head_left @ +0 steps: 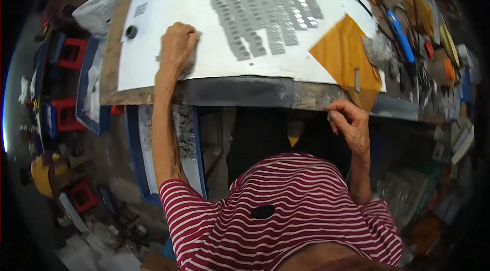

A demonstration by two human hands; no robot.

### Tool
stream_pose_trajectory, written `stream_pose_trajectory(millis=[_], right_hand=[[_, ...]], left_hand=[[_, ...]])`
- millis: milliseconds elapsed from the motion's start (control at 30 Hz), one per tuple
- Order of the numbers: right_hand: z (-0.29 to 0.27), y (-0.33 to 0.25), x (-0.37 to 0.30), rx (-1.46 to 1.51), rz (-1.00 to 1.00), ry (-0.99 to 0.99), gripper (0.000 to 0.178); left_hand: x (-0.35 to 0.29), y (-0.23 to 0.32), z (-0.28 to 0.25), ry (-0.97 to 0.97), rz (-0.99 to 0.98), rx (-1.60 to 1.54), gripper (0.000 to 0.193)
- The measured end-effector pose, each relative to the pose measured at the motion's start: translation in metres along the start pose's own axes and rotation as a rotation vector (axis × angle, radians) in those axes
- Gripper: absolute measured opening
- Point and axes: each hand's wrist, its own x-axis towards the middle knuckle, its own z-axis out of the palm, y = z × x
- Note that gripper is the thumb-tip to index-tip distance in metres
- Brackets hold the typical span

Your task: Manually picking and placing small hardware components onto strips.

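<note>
R hand (352,125) at bench edge (240,91), fingers curled, thumb close to them; can't tell if anything's pinched. Amber sheet (339,41) just beyond. L hand (178,46) over white sheet (143,66), fingers bent in; contents hidden, can't tell. Metal strips (227,15) lie to R of L hand, the nearer one, approx. lengthwise away from person, far ends slightly L.

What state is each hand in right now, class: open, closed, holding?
Left hand: curled beside grey metal pieces; grip hidden, cannot be told.
Right hand: loosely curled by the table edge; any hold cannot be told.
</note>
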Motion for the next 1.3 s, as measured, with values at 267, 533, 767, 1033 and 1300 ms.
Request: stream_pose_trajectory(millis=[267, 533, 767, 1033, 1300], right_hand=[[-0.031, -0.008, -0.001, 0.073, -0.080, 0.114, 0.013], [-0.087, -0.002, 0.023, -0.197, -0.224, 0.385, 0.013], [-0.103, 0.035, 0.078, -0.557, -0.452, 0.285, 0.014], [-0.105, 0.036, 0.089, -0.756, -0.483, 0.213, 0.013], [-0.108, 0.036, 0.090, -0.676, -0.429, 0.155, 0.014]], left_hand=[[-0.002, -0.011, -0.002, -0.078, -0.046, -0.034, 0.011], [-0.013, 0.025, -0.001, 0.087, -0.144, -0.311, 0.012], [-0.032, 0.091, -0.018, 0.208, -0.290, -0.663, 0.022], [-0.068, 0.107, -0.018, 0.156, -0.418, -1.158, 0.019], [-0.086, 0.124, -0.009, 0.027, -0.462, -1.167, 0.016]])
